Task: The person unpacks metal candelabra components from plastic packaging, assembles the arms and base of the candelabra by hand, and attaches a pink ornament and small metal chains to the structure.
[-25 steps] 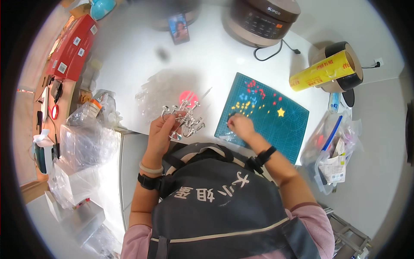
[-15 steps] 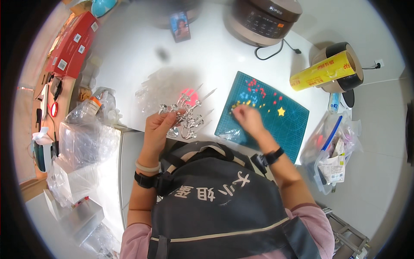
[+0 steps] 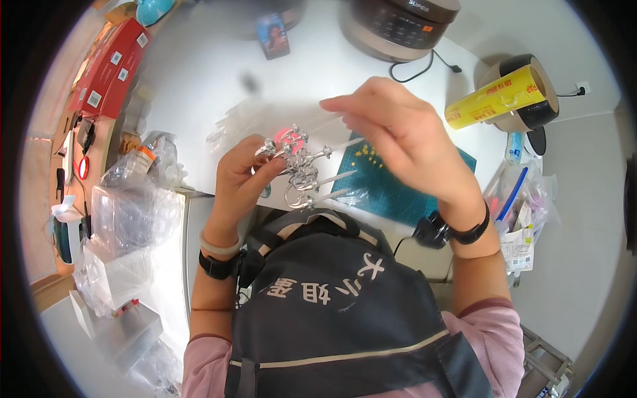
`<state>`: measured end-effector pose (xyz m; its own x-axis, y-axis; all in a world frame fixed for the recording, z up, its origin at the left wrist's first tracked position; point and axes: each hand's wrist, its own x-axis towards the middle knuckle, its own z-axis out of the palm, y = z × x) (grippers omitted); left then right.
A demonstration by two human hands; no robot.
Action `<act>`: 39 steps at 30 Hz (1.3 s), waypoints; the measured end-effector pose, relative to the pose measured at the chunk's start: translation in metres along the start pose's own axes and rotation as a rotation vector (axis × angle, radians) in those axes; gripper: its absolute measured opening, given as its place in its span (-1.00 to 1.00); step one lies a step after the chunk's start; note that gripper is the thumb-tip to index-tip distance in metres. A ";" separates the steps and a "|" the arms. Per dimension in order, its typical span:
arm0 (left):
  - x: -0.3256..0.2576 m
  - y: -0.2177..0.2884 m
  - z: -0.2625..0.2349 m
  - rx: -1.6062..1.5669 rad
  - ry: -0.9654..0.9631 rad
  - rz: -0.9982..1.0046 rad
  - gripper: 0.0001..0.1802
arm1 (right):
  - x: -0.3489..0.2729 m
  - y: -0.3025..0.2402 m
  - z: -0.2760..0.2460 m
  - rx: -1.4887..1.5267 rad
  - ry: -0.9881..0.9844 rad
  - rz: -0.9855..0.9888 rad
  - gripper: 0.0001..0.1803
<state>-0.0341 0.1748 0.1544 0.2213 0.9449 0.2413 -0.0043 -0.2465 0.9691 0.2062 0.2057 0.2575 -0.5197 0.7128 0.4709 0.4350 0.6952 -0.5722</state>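
Note:
My left hand (image 3: 245,176) is closed around one end of a silver, crown-like ornament (image 3: 302,169) with curls, clear stones and long pale spikes, held over the table's front edge. Raised beside the spikes is my right hand (image 3: 411,142), its fingers drawn together with the fingertips near the upper spike. Anything pinched there is too small or hidden to make out. Beneath the right hand lies a teal cutting mat (image 3: 378,202), where small yellow stars (image 3: 367,156) show. The hand covers much of the mat. A pink disc (image 3: 288,139) shows behind the ornament.
A phone (image 3: 273,36) stands at the back, left of a brown cooker (image 3: 401,30) with a cord. To the right are a yellow wrap roll (image 3: 494,99) and a plastic bag of items (image 3: 521,219). Clear packaging (image 3: 126,219) and a red box (image 3: 113,73) line the left.
My right hand has risen from the stars on the mat and moved up beside the ornament's spikes. My left hand has turned the ornament, so its spikes point more to the right.

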 end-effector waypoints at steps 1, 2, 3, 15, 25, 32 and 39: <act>0.001 0.004 -0.001 0.001 0.004 -0.001 -0.94 | 0.000 -0.002 0.003 0.003 -0.002 -0.002 -0.74; 0.001 0.008 -0.002 0.044 -0.032 0.009 -0.95 | 0.000 -0.003 0.007 -0.053 -0.001 -0.036 -0.74; 0.001 0.010 -0.002 0.085 -0.068 0.020 -0.94 | -0.001 -0.005 0.009 -0.110 0.001 -0.071 -0.74; -0.003 0.021 0.004 0.119 -0.056 -0.025 -0.90 | -0.011 -0.002 0.030 -0.053 0.016 -0.104 -0.82; -0.003 0.028 0.010 0.180 -0.052 -0.018 -0.80 | -0.016 -0.003 0.030 0.004 -0.002 -0.091 -0.79; -0.006 0.027 0.009 0.228 -0.049 0.015 -0.75 | -0.020 -0.009 0.027 -0.141 -0.129 -0.036 -0.74; -0.007 0.027 0.012 0.250 -0.039 0.018 -0.75 | -0.022 -0.002 0.022 -0.278 -0.131 -0.196 -0.83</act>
<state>-0.0239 0.1593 0.1783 0.2605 0.9321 0.2517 0.2319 -0.3135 0.9208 0.2005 0.1864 0.2334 -0.6950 0.5579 0.4536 0.4913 0.8291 -0.2669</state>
